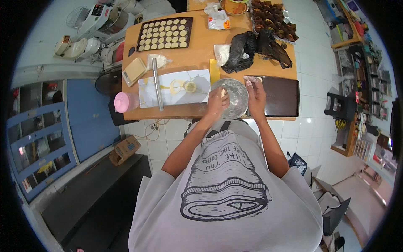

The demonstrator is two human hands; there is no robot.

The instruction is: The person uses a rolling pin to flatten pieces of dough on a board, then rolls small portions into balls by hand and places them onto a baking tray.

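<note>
My left hand [217, 103] is closed on a piece of pale dough [223, 93] over a floury metal bowl [236, 103] at the table's front edge. My right hand [256, 94], with floury fingertips, is curled at the bowl's right side, by the corner of a dark, bare baking tray [278, 101]; a small pale piece shows at its fingers, partly hidden. Left of the bowl, a white sheet [149, 90] bears yellow dough scraps, a round cutter [189, 87] and a steel rolling pin [158, 84] lying across it.
The wooden table [197, 46] holds a tray of dough rounds [163, 34], a scale [134, 72], a pink canister [124, 102], black bags [239, 52], a white packet [218, 21] and dark paper cups [273, 19]. Mixers [94, 23] stand at the left, shelves [359, 84] at the right.
</note>
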